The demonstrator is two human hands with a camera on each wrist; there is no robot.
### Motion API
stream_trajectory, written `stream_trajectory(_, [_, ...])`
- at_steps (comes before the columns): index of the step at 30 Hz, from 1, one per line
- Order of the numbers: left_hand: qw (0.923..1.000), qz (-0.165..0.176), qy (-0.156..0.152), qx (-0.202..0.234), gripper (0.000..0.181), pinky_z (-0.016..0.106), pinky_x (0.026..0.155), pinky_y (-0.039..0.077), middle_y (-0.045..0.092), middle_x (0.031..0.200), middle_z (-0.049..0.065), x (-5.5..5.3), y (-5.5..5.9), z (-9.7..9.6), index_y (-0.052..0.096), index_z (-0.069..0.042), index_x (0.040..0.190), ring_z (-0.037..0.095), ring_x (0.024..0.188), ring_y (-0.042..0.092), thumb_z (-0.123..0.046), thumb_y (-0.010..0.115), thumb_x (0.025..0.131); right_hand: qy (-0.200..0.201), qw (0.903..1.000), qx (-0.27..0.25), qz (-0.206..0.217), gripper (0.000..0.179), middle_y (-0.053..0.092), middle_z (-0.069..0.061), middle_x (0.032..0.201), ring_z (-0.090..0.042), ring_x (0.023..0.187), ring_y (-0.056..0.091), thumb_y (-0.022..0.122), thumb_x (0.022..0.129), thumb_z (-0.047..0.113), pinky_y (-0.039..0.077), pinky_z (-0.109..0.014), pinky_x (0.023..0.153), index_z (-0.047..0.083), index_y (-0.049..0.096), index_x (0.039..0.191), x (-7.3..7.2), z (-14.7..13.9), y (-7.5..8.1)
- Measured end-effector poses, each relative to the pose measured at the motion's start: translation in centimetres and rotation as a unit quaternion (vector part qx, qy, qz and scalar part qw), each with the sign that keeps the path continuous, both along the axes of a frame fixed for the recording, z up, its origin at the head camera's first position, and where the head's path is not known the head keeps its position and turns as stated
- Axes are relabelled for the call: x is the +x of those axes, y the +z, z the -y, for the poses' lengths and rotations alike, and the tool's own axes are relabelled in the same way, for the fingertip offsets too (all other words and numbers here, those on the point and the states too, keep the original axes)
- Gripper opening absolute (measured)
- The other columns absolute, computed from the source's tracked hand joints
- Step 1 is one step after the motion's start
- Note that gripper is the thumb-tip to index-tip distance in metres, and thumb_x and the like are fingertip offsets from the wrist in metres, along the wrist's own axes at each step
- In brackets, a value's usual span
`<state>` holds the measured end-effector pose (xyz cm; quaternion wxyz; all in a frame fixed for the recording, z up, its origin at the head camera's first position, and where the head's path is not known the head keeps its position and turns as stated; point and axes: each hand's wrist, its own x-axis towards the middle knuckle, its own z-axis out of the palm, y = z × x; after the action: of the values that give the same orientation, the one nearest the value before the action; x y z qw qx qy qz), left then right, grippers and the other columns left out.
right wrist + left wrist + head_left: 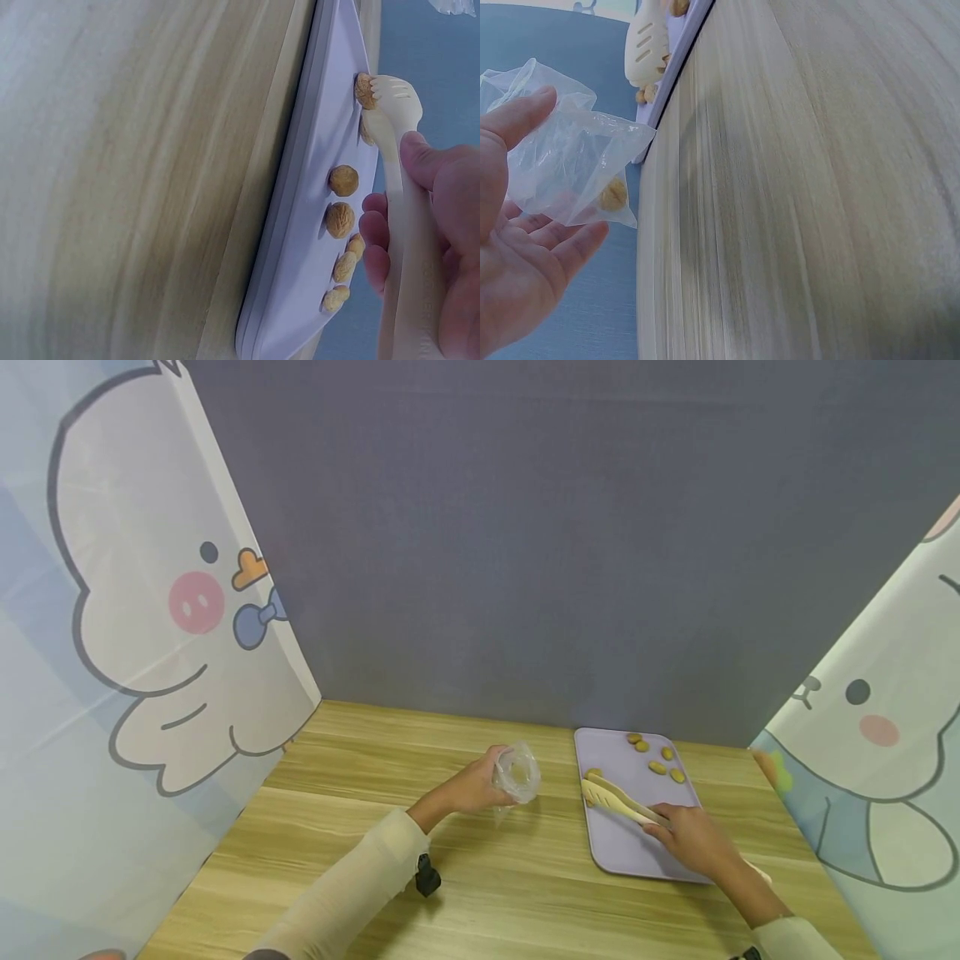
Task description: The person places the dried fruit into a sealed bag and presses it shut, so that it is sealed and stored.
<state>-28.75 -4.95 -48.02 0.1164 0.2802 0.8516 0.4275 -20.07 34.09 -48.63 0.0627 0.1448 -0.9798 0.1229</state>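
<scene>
Both reach forward: left grip curled round a bag, right grip clamped on tongs.

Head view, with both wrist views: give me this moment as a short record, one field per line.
Tray: lilac, with seven brown walnut-like pieces
Left hand: holds a clear plastic bag, mouth open
Bag contents: one brown lump visible
Right hand: holds cream tongs
Tong tips: by two pieces at the tray's left edge; whether they grip one is unclear
Surface: wooden table, bag left of tray
Backdrop: grey panel
</scene>
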Motion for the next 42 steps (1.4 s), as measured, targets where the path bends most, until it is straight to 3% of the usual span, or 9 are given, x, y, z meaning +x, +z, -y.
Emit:
stream_trajectory(15, [1.0000, -0.001, -0.004, 0.006, 0.097, 0.044, 0.097, 0.052, 0.056, 0.134, 0.015, 0.1, -0.1, 0.0, 0.026, -0.007, 0.157, 0.024, 0.115, 0.058, -0.027, 0.085, 0.082, 0.002, 0.9999, 0.003, -0.011, 0.030, 0.068, 0.008, 0.078, -0.007, 0.063, 0.046, 0.075, 0.091, 0.030, 0.040, -0.030, 0.057, 0.007, 0.075, 0.110, 0.0, -0.1, -0.1])
stream_trajectory(22, [0.9999, -0.002, -0.004, 0.009, 0.097, 0.043, 0.097, 0.052, 0.056, 0.134, 0.015, 0.0, -0.2, -0.1, 0.027, -0.007, 0.156, 0.024, 0.115, 0.058, -0.026, 0.085, 0.081, 0.007, 0.9996, -0.006, -0.027, 0.023, 0.056, 0.013, 0.067, -0.003, 0.058, 0.041, 0.075, 0.091, 0.026, 0.036, -0.024, 0.054, 0.006, 0.075, 0.103, -0.1, -0.1, 0.1])
stream_trajectory(27, [0.9999, -0.001, -0.004, 0.013, 0.097, 0.043, 0.097, 0.052, 0.056, 0.134, 0.015, 0.1, -0.2, -0.1, 0.027, -0.007, 0.156, 0.024, 0.115, 0.058, -0.026, 0.085, 0.081, 0.008, 0.9995, -0.006, -0.031, 0.020, 0.052, 0.014, 0.064, -0.003, 0.058, 0.041, 0.075, 0.091, 0.023, 0.035, -0.024, 0.053, 0.006, 0.074, 0.101, -0.2, -0.2, 0.5])
stream_trajectory(35, [0.9997, 0.005, -0.005, 0.023, 0.096, 0.044, 0.098, 0.051, 0.056, 0.135, 0.014, -0.1, -0.4, -0.2, 0.027, -0.007, 0.156, 0.023, 0.115, 0.058, -0.026, 0.084, 0.082, 0.017, 0.9982, -0.001, -0.058, 0.020, 0.058, 0.011, 0.066, -0.005, 0.059, 0.045, 0.075, 0.091, 0.023, 0.040, -0.029, 0.055, 0.005, 0.074, 0.100, -0.5, -0.1, 1.4])
stream_trajectory(42, [0.9997, 0.000, -0.007, 0.023, 0.096, 0.043, 0.098, 0.051, 0.056, 0.134, 0.014, 0.0, -0.3, -0.3, 0.028, -0.007, 0.156, 0.022, 0.115, 0.057, -0.026, 0.084, 0.081, 0.013, 0.9985, -0.007, -0.053, 0.026, 0.057, 0.012, 0.066, -0.006, 0.060, 0.046, 0.075, 0.092, 0.025, 0.042, -0.031, 0.057, 0.003, 0.074, 0.106, -0.7, 0.0, 2.3])
